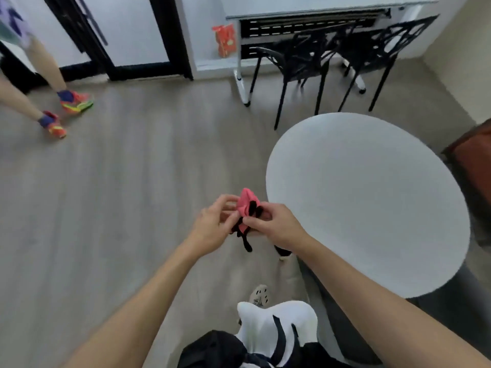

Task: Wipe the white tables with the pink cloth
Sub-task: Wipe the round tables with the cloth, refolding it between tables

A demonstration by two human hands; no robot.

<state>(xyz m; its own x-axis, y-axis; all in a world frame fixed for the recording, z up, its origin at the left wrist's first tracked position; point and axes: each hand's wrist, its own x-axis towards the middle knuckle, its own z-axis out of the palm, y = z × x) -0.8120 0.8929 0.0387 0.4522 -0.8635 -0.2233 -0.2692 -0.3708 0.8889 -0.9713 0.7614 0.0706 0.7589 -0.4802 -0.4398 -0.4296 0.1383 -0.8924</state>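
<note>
Both hands hold the pink cloth (245, 205) bunched in mid-air over the floor (119, 181), just left of the round white desk (372, 208) and not touching it. Left hand (212, 224) and right hand (276, 225) fingers pinch its folds, probably to open it out before wiping. The near desk edge is right beside the hands, with open floor to the left. A second white desk (318, 11) stands far back behind black chairs (300, 62).

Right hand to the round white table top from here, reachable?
Probably yes: the round white table sits just beside the right hand, nothing between them. That hand and the left hand both hold the pink cloth.
</note>
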